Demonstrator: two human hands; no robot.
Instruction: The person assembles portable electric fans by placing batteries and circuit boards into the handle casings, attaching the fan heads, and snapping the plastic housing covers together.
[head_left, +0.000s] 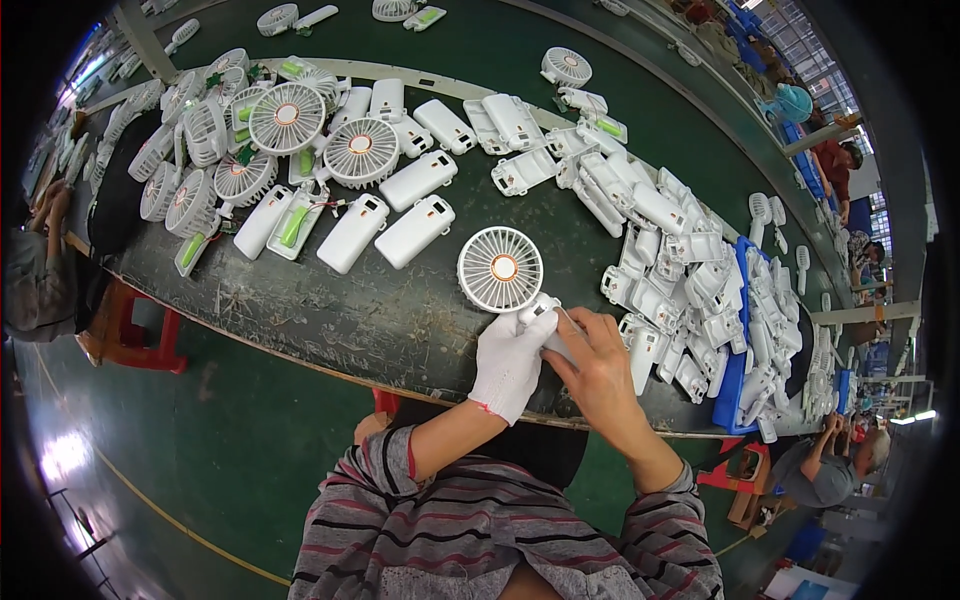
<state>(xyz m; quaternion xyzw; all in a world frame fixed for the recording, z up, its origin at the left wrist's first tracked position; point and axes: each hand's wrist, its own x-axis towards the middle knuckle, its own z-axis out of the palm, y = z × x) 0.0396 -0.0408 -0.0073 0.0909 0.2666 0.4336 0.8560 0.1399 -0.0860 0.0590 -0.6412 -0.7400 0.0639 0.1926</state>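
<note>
A white handheld fan [500, 269] with a round slatted head and a copper-coloured centre is between my hands at the near edge of the bench. Its head points away from me and its handle toward me. My left hand [510, 362], in a white knit glove, is closed around the neck of the fan. Bare, my right hand [601, 372] is closed on the handle from the right side, fingertips on its upper end. Most of the handle is hidden by my fingers.
Several fan heads [287, 117] with green battery cells crowd the left. White handle covers [415, 231] lie mid-bench. A heap of white shells [640, 200] spreads rightward to a blue bin [737, 385]. Beyond runs a green conveyor [450, 45]. A red stool [150, 335] and co-workers flank the bench.
</note>
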